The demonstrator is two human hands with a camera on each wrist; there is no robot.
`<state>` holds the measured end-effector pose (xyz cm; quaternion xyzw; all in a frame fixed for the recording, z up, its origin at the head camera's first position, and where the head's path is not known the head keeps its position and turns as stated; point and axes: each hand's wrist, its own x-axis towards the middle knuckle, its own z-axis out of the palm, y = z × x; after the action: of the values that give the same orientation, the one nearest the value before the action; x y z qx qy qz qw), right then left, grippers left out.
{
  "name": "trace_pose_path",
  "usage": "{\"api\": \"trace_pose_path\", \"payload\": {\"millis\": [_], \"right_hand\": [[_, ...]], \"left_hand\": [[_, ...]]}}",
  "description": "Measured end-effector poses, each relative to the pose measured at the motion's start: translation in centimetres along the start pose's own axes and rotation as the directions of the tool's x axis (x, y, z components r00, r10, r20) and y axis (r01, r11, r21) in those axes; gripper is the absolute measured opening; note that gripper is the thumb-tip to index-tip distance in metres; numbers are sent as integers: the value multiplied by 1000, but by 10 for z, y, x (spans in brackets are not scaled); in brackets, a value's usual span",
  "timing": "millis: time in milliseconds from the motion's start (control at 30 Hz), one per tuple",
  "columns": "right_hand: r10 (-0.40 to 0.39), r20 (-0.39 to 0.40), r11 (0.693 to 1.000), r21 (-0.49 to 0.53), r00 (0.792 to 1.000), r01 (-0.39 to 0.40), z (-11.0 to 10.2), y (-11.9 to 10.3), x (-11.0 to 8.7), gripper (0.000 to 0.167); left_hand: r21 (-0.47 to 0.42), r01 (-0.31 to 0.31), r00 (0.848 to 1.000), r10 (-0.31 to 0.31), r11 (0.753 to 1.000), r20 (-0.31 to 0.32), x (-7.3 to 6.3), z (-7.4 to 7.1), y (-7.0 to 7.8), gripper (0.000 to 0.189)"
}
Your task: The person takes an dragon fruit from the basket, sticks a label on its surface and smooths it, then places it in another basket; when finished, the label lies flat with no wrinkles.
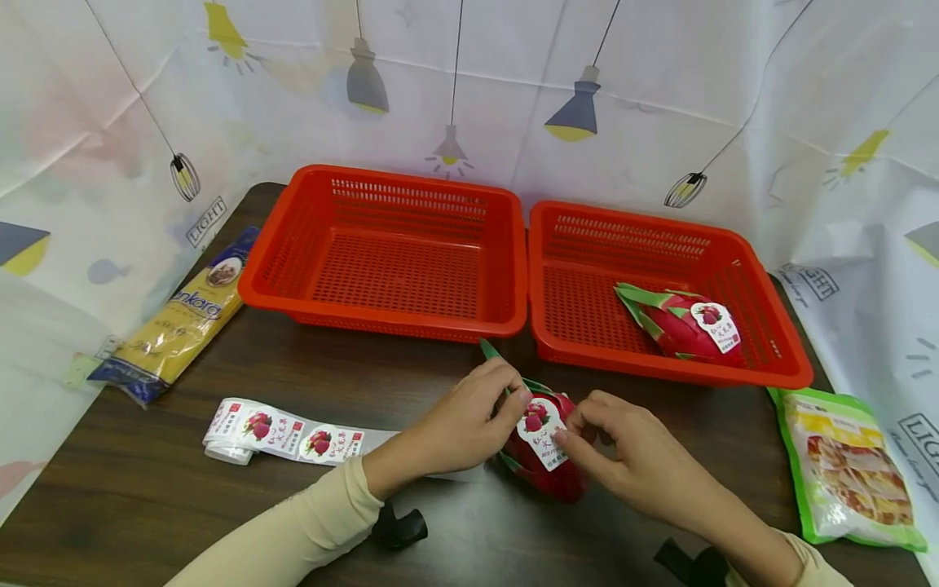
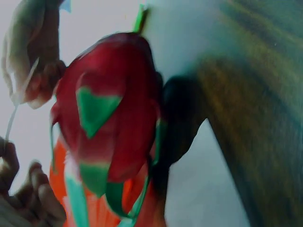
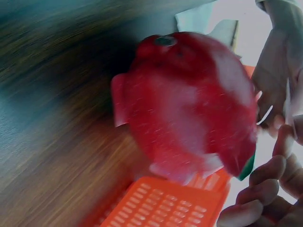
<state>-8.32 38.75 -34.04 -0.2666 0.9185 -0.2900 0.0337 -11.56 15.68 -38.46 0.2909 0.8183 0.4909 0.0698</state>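
Note:
Pinched between both hands is a white dragon fruit sticker [image 1: 542, 433], its upper left edge in my left hand [image 1: 473, 416] and its lower right edge in my right hand [image 1: 623, 448]. Behind it on the table lies a red dragon fruit [image 1: 565, 485] with green-tipped scales. Seen edge-on in the left wrist view, the sticker [image 2: 21, 90] spans from one hand to the other, beside the fruit [image 2: 113, 99]. The right wrist view shows the fruit's [image 3: 189, 104] rounded side, the sticker's thin edge [image 3: 288, 101] running along my fingers.
A sticker roll [image 1: 271, 428] lies partly unrolled at left, its strip passing under my left forearm. Two red baskets stand behind: the left basket [image 1: 389, 326], and the right basket [image 1: 660, 371] with a labelled dragon fruit [image 1: 682, 326]. A yellow pasta packet [image 1: 183, 322] and green-edged food packet [image 1: 851, 469] flank them.

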Motion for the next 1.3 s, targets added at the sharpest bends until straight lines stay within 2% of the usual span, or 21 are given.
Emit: {"api": "trace_pose_path", "payload": {"millis": [167, 367, 500, 600, 767, 867, 933, 1000, 1067, 1133, 1167, 1200, 1267, 1300], "right_hand": [[40, -4, 991, -130, 999, -40, 1, 4, 0, 21], [71, -20, 974, -214, 997, -73, 5, 5, 0, 29], [75, -39, 963, -258, 996, -83, 7, 6, -1, 34], [95, -28, 965, -241, 995, -99, 8, 7, -1, 36], [121, 30, 984, -132, 992, -116, 3, 11, -2, 34], [126, 52, 989, -85, 991, -121, 1, 14, -3, 32], [124, 64, 990, -67, 990, -120, 0, 15, -3, 31], [130, 76, 991, -50, 989, -126, -1, 16, -3, 31], [137, 89, 990, -28, 987, -135, -1, 18, -3, 31], [149, 104, 989, 1, 983, -150, -2, 19, -4, 30], [153, 111, 988, 16, 982, -156, -3, 20, -4, 29], [154, 116, 987, 30, 981, -159, -3, 21, -4, 29], [150, 123, 986, 58, 981, -158, -5, 22, -4, 27], [150, 126, 985, 69, 981, -159, -6, 22, -4, 26]], "left_hand": [[187, 38, 995, -19, 982, -102, 4, 15, -4, 19], [309, 27, 982, 32, 951, -185, 4, 27, -10, 17], [377, 1, 973, 87, 926, -215, 5, 32, -12, 15], [385, -13, 968, 108, 923, -226, 5, 34, -14, 13], [302, -16, 971, 86, 953, -222, 6, 33, -17, 14], [281, -44, 967, 112, 959, -229, 4, 31, -19, 11], [296, -64, 961, 139, 953, -239, 1, 29, -18, 17], [308, -56, 961, 135, 950, -241, -6, 28, -14, 35], [232, -3, 975, 54, 973, -214, -16, 30, -7, 65], [70, 94, 982, -81, 993, -169, -28, 36, 2, 91], [-41, 160, 977, -164, 986, -138, -33, 39, 6, 101], [-162, 224, 964, -243, 961, -109, -37, 42, 10, 108], [-360, 318, 929, -364, 877, -65, -42, 48, 14, 116], [-428, 347, 914, -403, 835, -45, -43, 50, 16, 117]]}}
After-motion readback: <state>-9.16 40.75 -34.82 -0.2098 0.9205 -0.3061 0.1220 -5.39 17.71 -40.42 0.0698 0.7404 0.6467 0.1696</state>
